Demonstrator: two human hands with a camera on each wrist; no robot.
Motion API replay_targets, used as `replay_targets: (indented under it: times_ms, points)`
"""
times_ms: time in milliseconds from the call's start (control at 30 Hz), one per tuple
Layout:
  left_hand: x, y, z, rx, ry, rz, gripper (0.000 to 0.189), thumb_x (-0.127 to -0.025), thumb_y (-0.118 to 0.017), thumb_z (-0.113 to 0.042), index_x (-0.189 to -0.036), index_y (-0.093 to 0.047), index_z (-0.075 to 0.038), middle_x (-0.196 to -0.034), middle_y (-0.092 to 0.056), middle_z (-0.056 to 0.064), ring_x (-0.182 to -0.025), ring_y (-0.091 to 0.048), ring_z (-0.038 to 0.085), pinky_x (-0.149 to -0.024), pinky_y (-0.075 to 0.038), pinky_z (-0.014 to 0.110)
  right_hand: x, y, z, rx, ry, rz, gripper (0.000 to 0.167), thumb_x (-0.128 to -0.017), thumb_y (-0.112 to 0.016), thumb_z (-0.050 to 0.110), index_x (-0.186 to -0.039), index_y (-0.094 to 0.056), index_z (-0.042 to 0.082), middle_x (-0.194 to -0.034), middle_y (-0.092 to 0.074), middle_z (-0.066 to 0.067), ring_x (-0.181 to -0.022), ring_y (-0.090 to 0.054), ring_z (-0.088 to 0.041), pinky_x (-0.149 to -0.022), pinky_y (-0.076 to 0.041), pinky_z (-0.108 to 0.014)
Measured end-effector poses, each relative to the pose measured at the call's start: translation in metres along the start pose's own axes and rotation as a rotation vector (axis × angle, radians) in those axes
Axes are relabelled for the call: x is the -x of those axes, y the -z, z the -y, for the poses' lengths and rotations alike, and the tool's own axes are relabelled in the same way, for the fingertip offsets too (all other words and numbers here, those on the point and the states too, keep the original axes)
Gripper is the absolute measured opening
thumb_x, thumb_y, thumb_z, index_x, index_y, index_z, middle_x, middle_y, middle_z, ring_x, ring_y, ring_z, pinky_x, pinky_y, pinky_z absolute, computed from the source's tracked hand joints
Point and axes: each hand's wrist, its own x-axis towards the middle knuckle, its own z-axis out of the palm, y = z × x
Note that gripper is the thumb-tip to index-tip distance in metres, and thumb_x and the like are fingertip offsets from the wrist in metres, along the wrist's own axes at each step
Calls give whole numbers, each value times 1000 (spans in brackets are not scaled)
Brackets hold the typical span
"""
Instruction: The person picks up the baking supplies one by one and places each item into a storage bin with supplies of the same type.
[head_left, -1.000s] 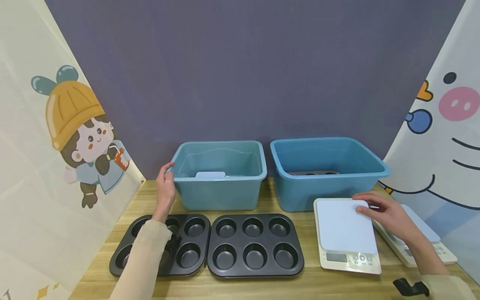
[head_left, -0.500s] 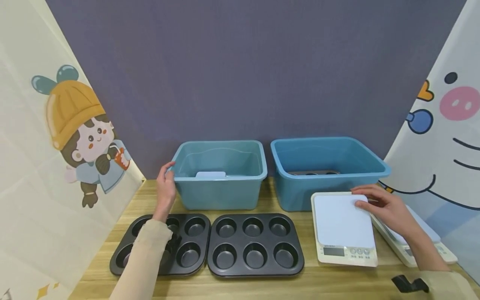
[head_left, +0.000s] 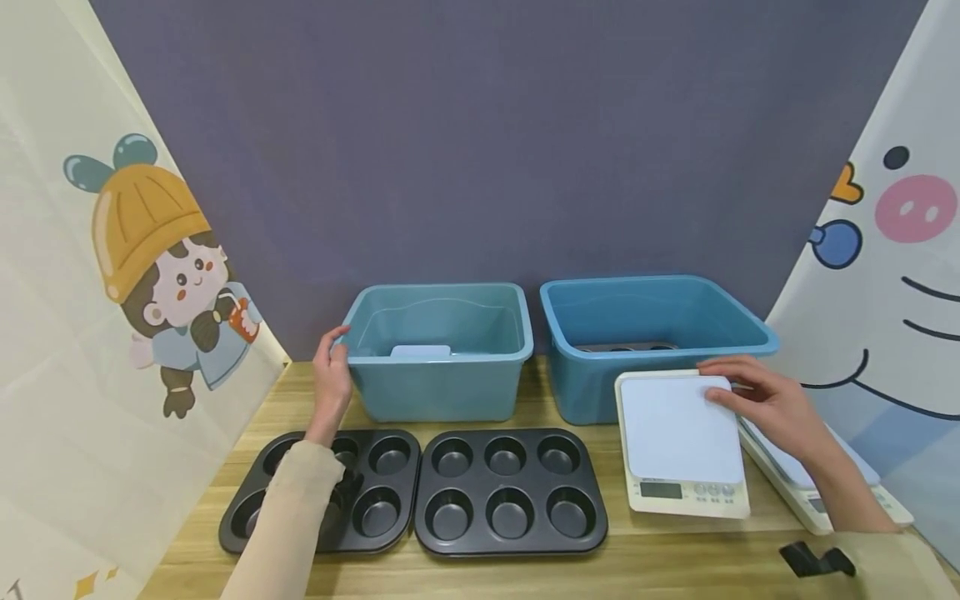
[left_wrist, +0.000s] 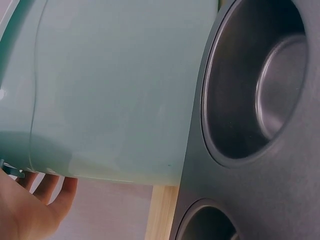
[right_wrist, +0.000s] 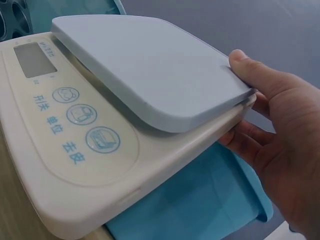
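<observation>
A white kitchen scale (head_left: 682,433) is held off the table by my right hand (head_left: 772,408), in front of the darker blue bin (head_left: 645,379). In the right wrist view the thumb lies on the edge of the scale's platform (right_wrist: 150,65) and the fingers curl beneath its body. My left hand (head_left: 330,379) grips the left rim of the pale teal bin (head_left: 438,392); in the left wrist view its fingers (left_wrist: 62,197) curl at the bin's side. Inside that bin part of a white flat object (head_left: 420,351) shows. A dark cupped tray (head_left: 626,347) is partly visible inside the blue bin.
Two black muffin tins (head_left: 510,492) lie side by side along the front of the wooden table (head_left: 637,567); my left forearm crosses the left one. A second kitchen scale (head_left: 817,475) rests at the right, partly behind my right forearm. A dark backdrop (head_left: 480,150) rises behind the bins.
My right hand has raised the kitchen scale and carried it slightly left and away from me, closer to the blue bin. The left hand has stayed on the teal bin's rim.
</observation>
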Motion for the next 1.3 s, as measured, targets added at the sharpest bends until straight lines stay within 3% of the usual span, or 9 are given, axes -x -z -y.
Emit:
replay_targets:
  times_ms: [267,567,967,1133,1300]
  points:
    - [0,-3,-1,22,-3,6,40,-99,-37,-10,-133,-56,-4,-145,-51,15,-131,-44,28,-112,-30,48,-10,4,19,-17,36,-11,31,-90,-71,3,-120,-69,9,-122,-61,16,-106,-55,6,-80,-47,-5]
    - [-1,-4,-1,26,-3,3,40,-99,-37,-10,-133,-56,-5,-144,-51,15,-128,-44,28,-110,-31,47,-21,5,35,-89,115,-20,34,-85,-70,-9,-117,-70,3,-121,-63,10,-108,-58,0,-80,-48,-7]
    - [2,1,1,3,26,4,41,-100,-35,-12,-135,-55,-6,-146,-50,14,-118,-45,28,-101,-32,43,-37,2,52,-78,132,-48,34,-85,-71,-6,-117,-71,5,-121,-64,14,-106,-59,1,-76,-48,-7]
    - [2,0,0,14,27,6,41,-99,-35,-12,-135,-55,-6,-147,-49,14,-122,-44,29,-105,-31,46,-48,0,56,-91,156,-68,35,-83,-71,-11,-116,-71,2,-120,-64,13,-101,-60,0,-68,-49,-10]
    - [2,1,0,7,30,3,41,-99,-36,-13,-135,-55,-6,-147,-49,15,-123,-44,29,-106,-32,47,-60,-2,66,-83,159,-79,34,-84,-72,-8,-116,-72,4,-120,-63,13,-99,-60,-2,-68,-49,-10]
